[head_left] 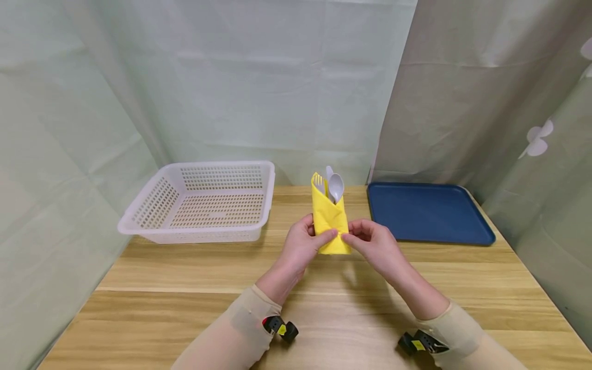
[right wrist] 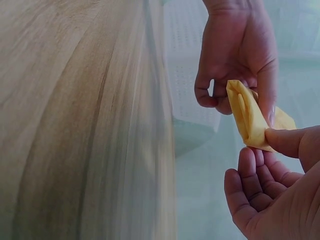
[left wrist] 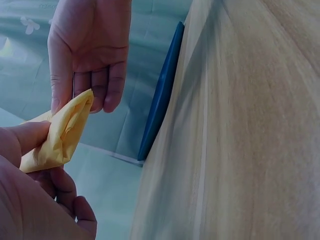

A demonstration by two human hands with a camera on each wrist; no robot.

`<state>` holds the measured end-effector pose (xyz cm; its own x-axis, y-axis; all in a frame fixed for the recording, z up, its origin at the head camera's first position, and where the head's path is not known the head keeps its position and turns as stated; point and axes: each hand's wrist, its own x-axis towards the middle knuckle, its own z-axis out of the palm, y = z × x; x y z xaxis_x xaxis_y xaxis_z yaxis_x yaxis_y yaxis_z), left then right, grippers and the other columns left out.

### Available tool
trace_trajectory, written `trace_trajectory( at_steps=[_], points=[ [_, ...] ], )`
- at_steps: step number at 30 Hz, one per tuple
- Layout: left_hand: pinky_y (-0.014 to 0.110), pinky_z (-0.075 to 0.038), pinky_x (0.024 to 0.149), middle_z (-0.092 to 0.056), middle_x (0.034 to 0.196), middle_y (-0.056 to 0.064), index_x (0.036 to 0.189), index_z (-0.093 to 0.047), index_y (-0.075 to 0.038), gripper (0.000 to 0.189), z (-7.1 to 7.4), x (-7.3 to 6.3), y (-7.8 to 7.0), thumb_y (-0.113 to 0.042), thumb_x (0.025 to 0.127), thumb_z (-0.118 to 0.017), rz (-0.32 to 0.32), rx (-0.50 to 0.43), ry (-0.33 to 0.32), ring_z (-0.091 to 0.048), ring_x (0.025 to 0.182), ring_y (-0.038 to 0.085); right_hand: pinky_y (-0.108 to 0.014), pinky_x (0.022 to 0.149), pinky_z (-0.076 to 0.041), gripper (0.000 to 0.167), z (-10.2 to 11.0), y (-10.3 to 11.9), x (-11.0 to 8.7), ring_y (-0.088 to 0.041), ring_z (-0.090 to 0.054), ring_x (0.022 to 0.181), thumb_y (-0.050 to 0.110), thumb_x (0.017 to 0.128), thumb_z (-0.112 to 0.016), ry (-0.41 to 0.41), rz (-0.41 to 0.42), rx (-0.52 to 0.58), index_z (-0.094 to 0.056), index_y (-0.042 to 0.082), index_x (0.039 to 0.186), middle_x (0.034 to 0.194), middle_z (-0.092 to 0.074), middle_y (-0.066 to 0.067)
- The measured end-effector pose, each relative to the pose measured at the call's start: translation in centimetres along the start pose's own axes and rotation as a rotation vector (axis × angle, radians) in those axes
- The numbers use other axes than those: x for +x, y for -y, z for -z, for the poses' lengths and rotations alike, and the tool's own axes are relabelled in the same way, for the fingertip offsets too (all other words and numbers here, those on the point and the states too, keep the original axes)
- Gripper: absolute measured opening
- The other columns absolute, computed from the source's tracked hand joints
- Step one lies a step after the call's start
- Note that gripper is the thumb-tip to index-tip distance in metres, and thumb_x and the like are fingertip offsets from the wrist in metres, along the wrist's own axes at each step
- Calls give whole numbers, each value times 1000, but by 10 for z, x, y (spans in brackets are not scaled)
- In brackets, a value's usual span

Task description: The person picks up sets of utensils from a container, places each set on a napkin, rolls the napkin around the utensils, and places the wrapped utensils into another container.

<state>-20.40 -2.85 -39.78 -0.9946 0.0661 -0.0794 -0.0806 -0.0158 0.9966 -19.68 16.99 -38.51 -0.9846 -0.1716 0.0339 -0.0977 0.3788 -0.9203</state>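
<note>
A yellow napkin (head_left: 329,218) folded into a pouch is held upright above the table. Out of its top stick a white plastic fork (head_left: 319,182), a white spoon (head_left: 336,188) and a third white piece behind the spoon. My left hand (head_left: 305,239) grips the pouch's left side, thumb across the front. On the other edge my right hand (head_left: 375,243) pinches it, thumb in front and fingers behind. Both thumb tips lie close together low on the pouch. Both wrist views show the folded bottom end of the napkin (left wrist: 64,131) between the hands; the cutlery is hidden there.
At the back left of the wooden table (head_left: 203,308) stands a white perforated plastic basket (head_left: 263,226). A dark blue tray (head_left: 430,213) lies at the back right. Pale curtains (head_left: 259,77) hang behind and on both sides.
</note>
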Motion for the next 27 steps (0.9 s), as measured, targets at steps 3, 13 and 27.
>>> trace_trajectory(
  at_steps=[3, 13, 27],
  points=[
    [36, -63, 90, -79, 121, 7, 136, -72, -8, 40, 1, 0, -2, -12, 99, -85, -3, 23, 2, -77, 107, 22, -30, 84, -56, 27, 0, 1, 0, -24, -69, 100, 23, 105, -79, -4, 1, -8, -76, 4, 124, 110, -77, -8],
    [37, -63, 90, -78, 122, 9, 136, -71, -7, 40, 5, -1, -9, -15, 100, -85, -21, 66, 14, -76, 107, 22, -32, 85, -56, 27, 0, 4, 1, -24, -69, 100, 24, 105, -79, -1, 10, -16, -76, 4, 124, 109, -76, -8],
    [37, -63, 89, -79, 121, 8, 136, -71, -7, 39, 5, -5, -15, -15, 100, -85, -10, 68, 29, -77, 106, 23, -35, 86, -56, 27, 1, 7, -2, -24, -69, 100, 24, 105, -79, 0, 3, -18, -76, 4, 124, 110, -77, -8]
  ],
)
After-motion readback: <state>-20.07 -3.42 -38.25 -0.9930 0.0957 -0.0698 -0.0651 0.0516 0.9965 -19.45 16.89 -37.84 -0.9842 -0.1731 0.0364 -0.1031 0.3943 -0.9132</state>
